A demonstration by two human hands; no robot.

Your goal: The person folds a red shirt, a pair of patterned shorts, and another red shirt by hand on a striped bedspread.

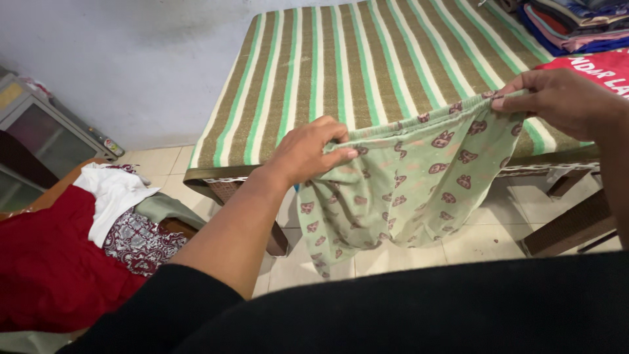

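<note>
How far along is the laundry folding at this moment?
Done: a stack of folded clothes sits at the striped table's far corner. In hand: left hand and right hand hold green patterned shorts stretched by the waistband, unfolded. Left: a heap of unfolded clothes at lower left.

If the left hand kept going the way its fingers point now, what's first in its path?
Likely only more of the green patterned garment that the left hand pinches; beyond it, the right hand. Depth is unclear.

Shorts [406,190] before bed [367,65]
</note>
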